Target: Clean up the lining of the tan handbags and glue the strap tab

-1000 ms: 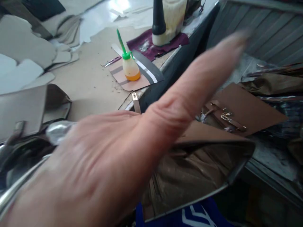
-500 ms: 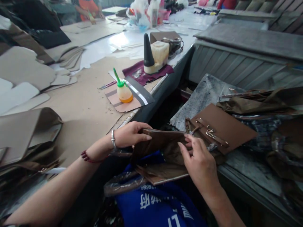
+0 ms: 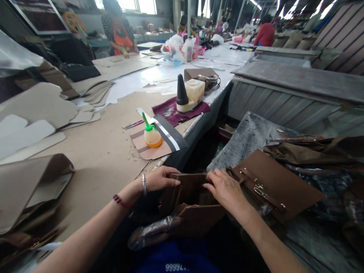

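Observation:
A brown handbag [image 3: 199, 222] lies over my lap, its mouth gaping upward. My left hand [image 3: 160, 179] pinches the far rim at its left end, thumb on the inner side. Farther right along that rim, my right hand [image 3: 223, 186] grips the edge, with the thumb inside the opening and the fingers over the far side. A plastic-wrapped handle [image 3: 155, 230] hangs at the bag's near side. Right of my right hand rests a stiff brown flap [image 3: 287, 185] with straps and metal clasps; whether it belongs to this bag I cannot tell.
On the table [image 3: 99, 151] stand a green-tipped oil bottle [image 3: 152, 137] and a black cone-topped container [image 3: 182, 94] on purple cloth [image 3: 167, 110]. More brown bag pieces [image 3: 34, 189] lie left. A grey ribbed bench [image 3: 284, 98] stands right. A person in an orange apron [image 3: 123, 38] works beyond.
My right hand has moved left and closed on the bag's far rim. The near panel has tilted up, covering more of the blue apron. The view has lifted, showing more of the room.

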Tool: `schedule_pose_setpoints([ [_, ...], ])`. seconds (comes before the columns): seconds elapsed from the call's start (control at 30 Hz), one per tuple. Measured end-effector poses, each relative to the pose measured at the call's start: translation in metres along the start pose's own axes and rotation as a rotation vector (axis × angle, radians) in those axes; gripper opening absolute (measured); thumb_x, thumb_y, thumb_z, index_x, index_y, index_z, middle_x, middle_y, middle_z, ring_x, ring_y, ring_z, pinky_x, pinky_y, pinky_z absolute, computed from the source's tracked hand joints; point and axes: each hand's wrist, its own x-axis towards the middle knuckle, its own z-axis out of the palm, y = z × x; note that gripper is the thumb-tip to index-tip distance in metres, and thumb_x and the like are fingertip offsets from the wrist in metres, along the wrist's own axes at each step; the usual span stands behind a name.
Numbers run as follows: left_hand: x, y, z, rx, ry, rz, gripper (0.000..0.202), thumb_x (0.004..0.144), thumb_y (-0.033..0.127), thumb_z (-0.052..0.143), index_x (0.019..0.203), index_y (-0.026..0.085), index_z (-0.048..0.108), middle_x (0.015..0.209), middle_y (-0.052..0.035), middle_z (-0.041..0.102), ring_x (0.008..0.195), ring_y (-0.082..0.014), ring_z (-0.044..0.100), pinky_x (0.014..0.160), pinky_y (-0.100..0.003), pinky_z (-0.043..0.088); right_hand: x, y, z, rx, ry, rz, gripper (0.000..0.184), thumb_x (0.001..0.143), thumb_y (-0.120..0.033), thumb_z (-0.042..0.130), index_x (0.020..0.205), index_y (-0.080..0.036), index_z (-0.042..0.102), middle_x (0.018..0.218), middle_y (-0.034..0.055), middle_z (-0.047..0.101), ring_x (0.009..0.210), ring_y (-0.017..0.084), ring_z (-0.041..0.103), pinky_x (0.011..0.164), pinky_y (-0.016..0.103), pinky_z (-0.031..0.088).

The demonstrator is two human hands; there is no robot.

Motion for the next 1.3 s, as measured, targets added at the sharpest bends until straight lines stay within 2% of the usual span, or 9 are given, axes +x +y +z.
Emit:
schedule_pose_setpoints([
  [0.17, 0.008, -0.007, -0.005, -0.014, 0.028, 0.004, 0.038, 0.067, 0.037, 0.061, 0.096, 0.013, 0.057, 0.078, -0.0006, 0.062, 0.069, -0.0136, 0.054, 0.062, -0.022, 0.043, 0.011, 0.008, 0.007, 0.153, -0.136, -0.032, 0.009, 0.077, -0.016, 0.052, 0.068, -0.019, 0.05, 0.073, -0.0003, 0.052, 0.073, 0.014, 0.049, 0.064, 0.024, 0.035],
  [0.27, 0.015, -0.01, -0.004, 0.032, 0.057, 0.018, 0.034, 0.068, 0.035, 0.059, 0.094, 0.013, 0.058, 0.075, -0.0001, 0.061, 0.067, -0.0132, 0.053, 0.061, -0.021, 0.042, -0.002, 0.008, 0.003, 0.34, -0.255, -0.137, 0.013, 0.075, -0.011, 0.049, 0.064, -0.019, 0.046, 0.069, -0.0022, 0.05, 0.07, 0.012, 0.047, 0.063, 0.022, 0.034],
  [0.33, 0.02, -0.01, -0.002, 0.03, 0.036, 0.019, 0.034, 0.068, 0.033, 0.059, 0.094, 0.012, 0.058, 0.073, -0.0002, 0.06, 0.065, -0.0126, 0.051, 0.059, -0.021, 0.041, -0.013, 0.007, 0.0, 0.441, -0.264, -0.17, 0.015, 0.073, -0.008, 0.046, 0.063, -0.018, 0.043, 0.072, -0.0023, 0.05, 0.072, 0.012, 0.047, 0.065, 0.022, 0.034],
  [0.57, 0.031, -0.009, 0.007, 0.027, 0.013, 0.041, 0.034, 0.07, 0.032, 0.056, 0.095, 0.009, 0.056, 0.074, -0.0013, 0.057, 0.064, -0.0116, 0.048, 0.058, -0.021, 0.038, -0.01, 0.021, 0.018, 0.707, -0.259, 0.098, 0.01, 0.072, -0.009, 0.042, 0.07, -0.019, 0.041, 0.062, -0.0047, 0.045, 0.058, 0.009, 0.044, 0.055, 0.021, 0.033],
  [0.7, 0.037, -0.004, 0.012, 0.15, 0.039, 0.055, 0.029, 0.071, 0.034, 0.053, 0.088, 0.01, 0.056, 0.065, 0.0015, 0.052, 0.058, -0.0097, 0.042, 0.052, -0.02, 0.033, -0.003, 0.028, 0.021, 0.79, -0.312, 0.069, 0.014, 0.08, -0.019, 0.043, 0.093, -0.019, 0.045, 0.064, -0.0042, 0.051, 0.06, 0.01, 0.049, 0.057, 0.021, 0.034],
  [0.83, 0.046, 0.0, 0.018, 0.29, 0.1, 0.071, 0.034, 0.075, 0.044, 0.049, 0.081, 0.011, 0.055, 0.06, 0.0029, 0.047, 0.054, -0.0092, 0.039, 0.048, -0.019, 0.029, -0.001, 0.031, 0.022, 0.766, -0.399, 0.048, 0.026, 0.078, -0.04, 0.052, 0.095, -0.021, 0.048, 0.066, -0.0036, 0.056, 0.059, 0.012, 0.051, 0.053, 0.021, 0.032],
  [1.0, 0.056, -0.001, 0.018, 0.23, 0.088, 0.072, 0.039, 0.076, 0.047, 0.049, 0.09, 0.011, 0.056, 0.071, -0.0006, 0.055, 0.063, -0.0118, 0.046, 0.056, -0.021, 0.037, 0.012, 0.031, 0.025, 0.516, -0.274, 0.027, 0.014, 0.081, -0.034, 0.05, 0.08, -0.022, 0.056, 0.076, 0.0011, 0.061, 0.074, 0.016, 0.056, 0.059, 0.024, 0.031],
  [1.2, 0.065, -0.014, 0.011, 0.045, 0.062, -0.002, 0.041, 0.07, 0.047, 0.057, 0.086, 0.01, 0.057, 0.074, -0.0027, 0.058, 0.067, -0.0138, 0.05, 0.061, -0.023, 0.039, 0.011, 0.031, 0.023, 0.467, -0.355, -0.103, 0.021, 0.084, -0.031, 0.044, 0.07, -0.02, 0.056, 0.069, 0.001, 0.061, 0.067, 0.014, 0.055, 0.058, 0.023, 0.031],
  [1.3, 0.066, -0.017, 0.011, 0.038, 0.045, 0.009, 0.041, 0.07, 0.047, 0.057, 0.086, 0.01, 0.057, 0.071, -0.0012, 0.056, 0.064, -0.0124, 0.048, 0.058, -0.022, 0.038, 0.008, 0.036, 0.029, 0.479, -0.34, -0.073, 0.022, 0.085, -0.03, 0.043, 0.072, -0.019, 0.056, 0.073, 0.002, 0.06, 0.069, 0.014, 0.054, 0.06, 0.023, 0.032],
])
